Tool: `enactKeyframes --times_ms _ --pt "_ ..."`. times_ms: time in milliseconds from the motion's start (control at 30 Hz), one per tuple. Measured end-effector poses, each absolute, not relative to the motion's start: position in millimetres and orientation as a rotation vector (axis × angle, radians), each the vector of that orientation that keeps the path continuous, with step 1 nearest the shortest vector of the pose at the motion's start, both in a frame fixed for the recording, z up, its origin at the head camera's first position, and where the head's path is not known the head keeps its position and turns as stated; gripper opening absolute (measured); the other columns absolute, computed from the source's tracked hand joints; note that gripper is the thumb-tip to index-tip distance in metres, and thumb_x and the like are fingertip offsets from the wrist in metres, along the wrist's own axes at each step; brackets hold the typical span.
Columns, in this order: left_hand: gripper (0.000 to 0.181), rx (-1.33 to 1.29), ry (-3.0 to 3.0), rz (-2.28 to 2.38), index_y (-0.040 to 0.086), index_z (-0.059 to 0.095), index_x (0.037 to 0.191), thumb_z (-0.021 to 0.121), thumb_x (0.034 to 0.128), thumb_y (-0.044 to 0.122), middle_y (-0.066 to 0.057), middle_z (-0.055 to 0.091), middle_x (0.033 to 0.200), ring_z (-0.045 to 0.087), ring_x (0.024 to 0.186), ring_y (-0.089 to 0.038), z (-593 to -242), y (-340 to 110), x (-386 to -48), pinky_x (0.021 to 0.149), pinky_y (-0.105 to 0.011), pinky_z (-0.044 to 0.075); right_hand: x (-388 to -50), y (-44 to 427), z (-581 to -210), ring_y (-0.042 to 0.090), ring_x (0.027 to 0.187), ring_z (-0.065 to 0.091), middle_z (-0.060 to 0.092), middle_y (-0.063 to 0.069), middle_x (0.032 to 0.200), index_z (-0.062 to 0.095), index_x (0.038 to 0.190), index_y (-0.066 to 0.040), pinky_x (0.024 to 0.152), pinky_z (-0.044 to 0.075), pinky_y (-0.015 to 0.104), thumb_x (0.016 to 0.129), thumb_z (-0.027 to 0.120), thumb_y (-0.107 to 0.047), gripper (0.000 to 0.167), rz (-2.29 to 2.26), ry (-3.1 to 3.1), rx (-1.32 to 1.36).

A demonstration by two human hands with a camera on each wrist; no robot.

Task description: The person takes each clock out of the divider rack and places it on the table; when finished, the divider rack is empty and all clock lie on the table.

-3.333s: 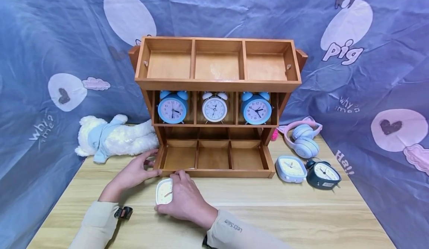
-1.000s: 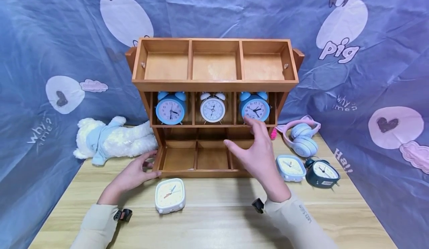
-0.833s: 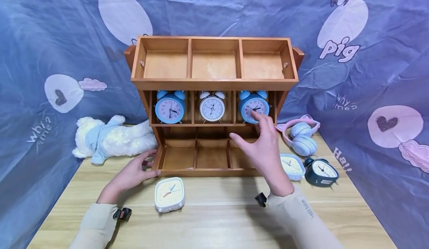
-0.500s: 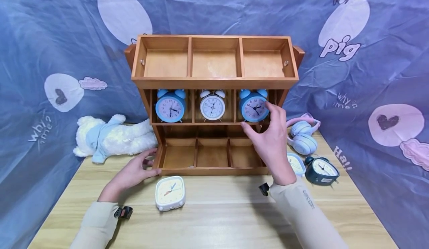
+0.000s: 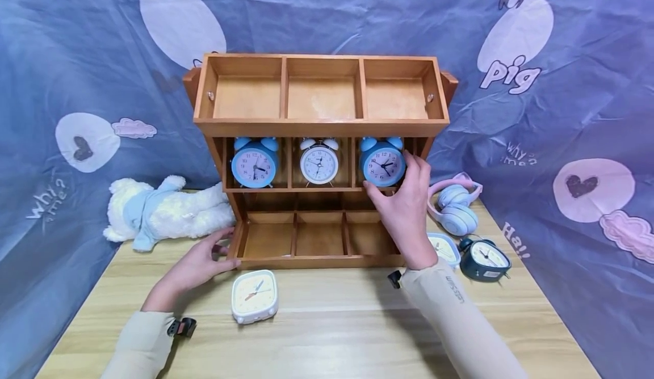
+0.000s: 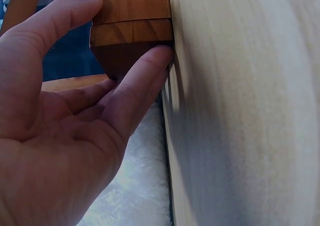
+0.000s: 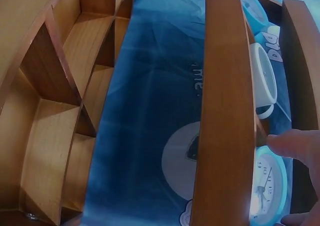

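Note:
At the left end of the wooden shelf (image 5: 327,262), my left hand (image 5: 196,262) grips the lower front corner, thumb and fingers on either side of it; the left wrist view shows the hand (image 6: 80,101) against the wood (image 6: 132,31). My right hand (image 5: 406,209) holds the right blue alarm clock (image 5: 383,165) in the middle tier, thumb at its lower left and fingers at its right edge. In the right wrist view, fingertips (image 7: 282,143) meet that clock's rim (image 7: 270,186). A white twin-bell clock (image 5: 319,164) and another blue clock (image 5: 254,166) stand in the same tier.
A white square clock (image 5: 254,297) lies on the table before the shelf. To the right are a light blue clock (image 5: 445,249), partly behind my right arm, a dark green clock (image 5: 484,260) and headphones (image 5: 456,211). A white plush bear (image 5: 174,211) lies at left.
My right hand has let go of the white square clock and moved up and right to the right blue clock, closing about it. The left hand has stayed at the shelf corner.

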State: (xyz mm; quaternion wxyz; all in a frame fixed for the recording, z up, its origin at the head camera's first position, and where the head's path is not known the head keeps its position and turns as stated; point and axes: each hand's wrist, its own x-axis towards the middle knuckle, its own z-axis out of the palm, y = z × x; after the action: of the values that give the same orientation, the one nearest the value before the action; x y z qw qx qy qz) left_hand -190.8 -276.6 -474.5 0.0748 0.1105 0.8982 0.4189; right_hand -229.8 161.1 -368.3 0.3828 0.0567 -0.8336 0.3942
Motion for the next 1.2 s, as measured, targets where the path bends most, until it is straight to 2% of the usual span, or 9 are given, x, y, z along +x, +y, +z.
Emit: enactKeyframes --times_ms 233,367,600,900,1200 --pt "0.093 0.292 2.62 1.315 -0.004 0.032 0.172 0.086 0.1008 0.024 -0.033 0.046 0.169 0.065 0.134 -0.046 -476 -277 -190 0.07 -0.035 0.063 -237 158 -369 0.046 0.149 0.046 0.046 0.031 0.156 0.047 0.163 0.003 0.124 0.045 0.059 0.083 0.1 -0.024 0.099 0.997 -2.138 0.139" --pt "0.093 0.292 2.637 1.304 -0.004 0.033 0.172 0.086 0.1009 0.025 -0.032 0.046 0.17 0.065 0.134 -0.046 -476 -277 -190 0.073 -0.033 0.063 -242 157 -369 0.047 0.148 0.046 0.046 0.032 0.154 0.046 0.162 0.004 0.124 0.045 0.059 0.082 0.1 -0.023 0.1 0.985 -2.13 0.146" --pt "0.094 0.275 2.623 1.298 -0.003 0.033 0.172 0.086 0.1003 0.026 -0.032 0.047 0.169 0.065 0.133 -0.045 -474 -277 -190 0.068 -0.035 0.063 -243 154 -367 0.046 0.149 0.045 0.044 0.03 0.157 0.046 0.162 0.003 0.126 0.044 0.058 0.08 0.1 -0.02 0.1 1.016 -2.147 0.127" --pt "0.093 0.278 2.638 1.289 -0.004 0.034 0.171 0.086 0.1002 0.025 -0.032 0.046 0.169 0.064 0.134 -0.046 -472 -278 -189 0.07 -0.034 0.063 -246 151 -366 0.045 0.149 0.046 0.044 0.03 0.156 0.046 0.161 0.003 0.127 0.043 0.056 0.08 0.099 -0.017 0.099 1.016 -2.143 0.132" --pt "0.093 0.315 2.672 1.269 -0.006 0.035 0.17 0.086 0.1001 0.026 -0.033 0.047 0.169 0.066 0.134 -0.047 -471 -277 -189 0.081 -0.031 0.062 -249 153 -367 0.045 0.147 0.047 0.046 0.03 0.154 0.047 0.159 0.004 0.125 0.045 0.057 0.082 0.096 -0.018 0.094 0.993 -2.124 0.139"
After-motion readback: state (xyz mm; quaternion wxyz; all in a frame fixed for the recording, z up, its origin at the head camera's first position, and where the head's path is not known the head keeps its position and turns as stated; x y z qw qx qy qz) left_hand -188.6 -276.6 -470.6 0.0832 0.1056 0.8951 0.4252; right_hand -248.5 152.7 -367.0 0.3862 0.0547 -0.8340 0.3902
